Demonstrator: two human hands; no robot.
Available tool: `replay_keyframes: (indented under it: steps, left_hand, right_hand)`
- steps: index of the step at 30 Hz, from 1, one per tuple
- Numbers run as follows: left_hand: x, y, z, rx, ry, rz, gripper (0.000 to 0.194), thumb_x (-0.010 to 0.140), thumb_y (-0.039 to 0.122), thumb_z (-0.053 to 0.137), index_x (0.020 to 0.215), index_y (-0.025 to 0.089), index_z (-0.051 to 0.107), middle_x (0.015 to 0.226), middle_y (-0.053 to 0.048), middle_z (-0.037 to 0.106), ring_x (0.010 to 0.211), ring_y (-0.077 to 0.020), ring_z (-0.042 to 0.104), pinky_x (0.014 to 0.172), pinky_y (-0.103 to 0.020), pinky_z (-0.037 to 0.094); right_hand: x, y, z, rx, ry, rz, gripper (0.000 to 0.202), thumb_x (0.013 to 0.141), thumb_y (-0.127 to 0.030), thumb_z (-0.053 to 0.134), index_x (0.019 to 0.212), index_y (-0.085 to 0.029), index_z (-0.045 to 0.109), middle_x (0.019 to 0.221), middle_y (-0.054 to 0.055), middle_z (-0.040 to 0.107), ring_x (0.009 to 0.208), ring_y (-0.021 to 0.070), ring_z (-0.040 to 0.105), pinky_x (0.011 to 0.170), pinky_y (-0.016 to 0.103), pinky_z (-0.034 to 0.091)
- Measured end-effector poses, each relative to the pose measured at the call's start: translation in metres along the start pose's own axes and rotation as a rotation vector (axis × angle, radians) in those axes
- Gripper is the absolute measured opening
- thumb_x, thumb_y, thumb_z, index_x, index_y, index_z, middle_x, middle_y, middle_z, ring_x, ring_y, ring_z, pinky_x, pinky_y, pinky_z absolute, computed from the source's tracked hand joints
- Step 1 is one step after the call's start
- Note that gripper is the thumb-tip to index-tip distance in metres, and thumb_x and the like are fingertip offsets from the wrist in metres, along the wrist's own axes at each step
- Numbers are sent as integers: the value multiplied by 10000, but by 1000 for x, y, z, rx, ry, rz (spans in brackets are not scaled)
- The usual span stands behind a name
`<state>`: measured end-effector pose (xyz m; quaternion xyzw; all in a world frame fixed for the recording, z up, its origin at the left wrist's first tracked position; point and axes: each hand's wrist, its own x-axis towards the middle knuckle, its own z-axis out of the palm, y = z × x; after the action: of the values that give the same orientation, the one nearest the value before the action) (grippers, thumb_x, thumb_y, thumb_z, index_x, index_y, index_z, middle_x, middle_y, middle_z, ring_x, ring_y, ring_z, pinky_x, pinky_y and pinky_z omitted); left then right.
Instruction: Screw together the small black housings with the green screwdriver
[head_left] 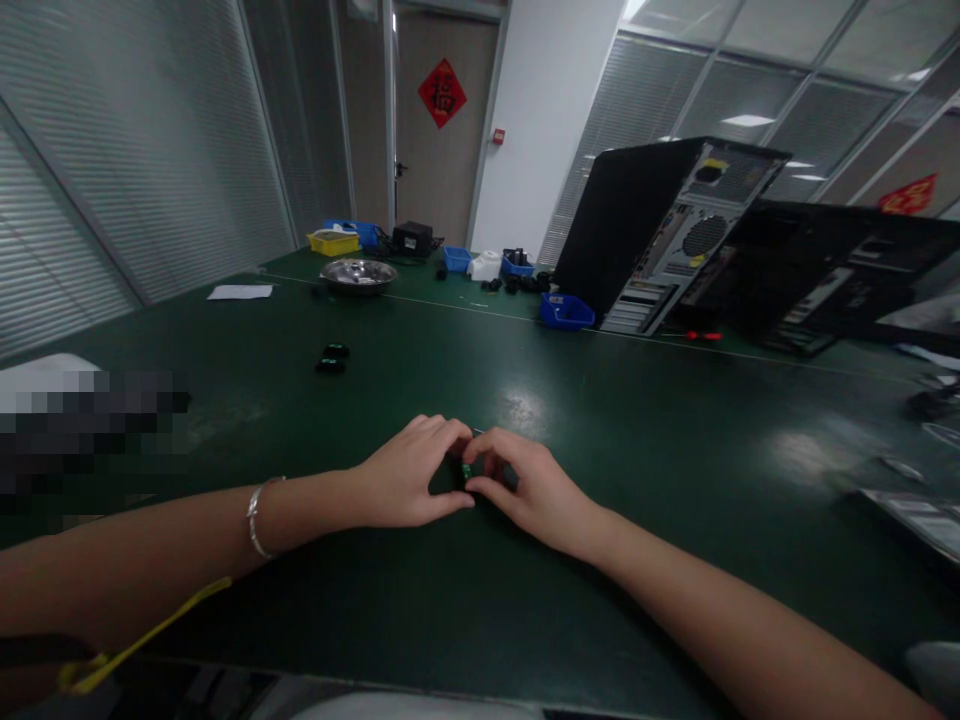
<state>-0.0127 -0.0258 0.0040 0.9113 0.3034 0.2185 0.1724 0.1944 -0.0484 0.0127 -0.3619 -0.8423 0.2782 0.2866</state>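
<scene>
Both hands meet low over the green table (pixel 420 600), near the middle of the view. A small dark piece with a green circuit part (pixel 466 470) shows between the fingertips. My left hand (pixel 412 475), with a silver bracelet on the wrist, curves its thumb and fingers round the left side of this piece. From the right, my right hand (pixel 529 485) closes its thumb and index finger on the same piece. Much of the piece is hidden by the fingers. Two small black parts with green marks (pixel 331 365) lie farther back on the left.
A steel bowl (pixel 358 275), white paper (pixel 240 292) and a yellow bin (pixel 333 242) stand back left. Black computer cases, one upright (pixel 637 230), and a blue bin (pixel 567 311) are back right. A metallic item (pixel 919 525) lies at the right edge.
</scene>
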Motion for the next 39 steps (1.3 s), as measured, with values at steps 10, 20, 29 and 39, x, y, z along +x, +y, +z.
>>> replay_keyframes:
  steps: [10, 20, 29, 39]
  left_hand:
    - [0, -1, 3, -10, 12, 10, 460, 813, 395, 691, 1156, 174, 478, 1047, -87, 571, 934, -259, 530, 826, -392, 431]
    - [0, -1, 1, -17, -3, 10, 497, 806, 387, 710, 1181, 163, 472, 1076, -93, 580, 949, -256, 536, 842, -397, 435]
    - [0, -1, 2, -18, 2, 4, 506, 805, 400, 708, 1190, 170, 473, 1081, -104, 587, 959, -269, 547, 843, -403, 442]
    - [0, 1, 0, -27, -14, -1, 519, 802, 360, 723, 1204, 151, 472, 1095, -105, 584, 974, -275, 548, 863, -413, 446]
  right_hand:
    - [0, -10, 0, -135, -9, -46, 222, 850, -65, 601, 1015, -210, 572, 967, 47, 600, 812, 171, 556, 739, 308, 466]
    - [0, -11, -3, -172, -39, -37, 211, 848, -61, 603, 1001, -204, 575, 997, 60, 611, 833, 179, 572, 759, 321, 480]
    - [2, -11, -2, -163, -39, -34, 224, 847, -50, 599, 1003, -208, 575, 983, 53, 607, 834, 178, 579, 751, 317, 481]
    - [3, -10, 0, -155, -19, -18, 155, 874, -83, 607, 984, -191, 594, 993, 42, 628, 872, 172, 599, 765, 312, 501]
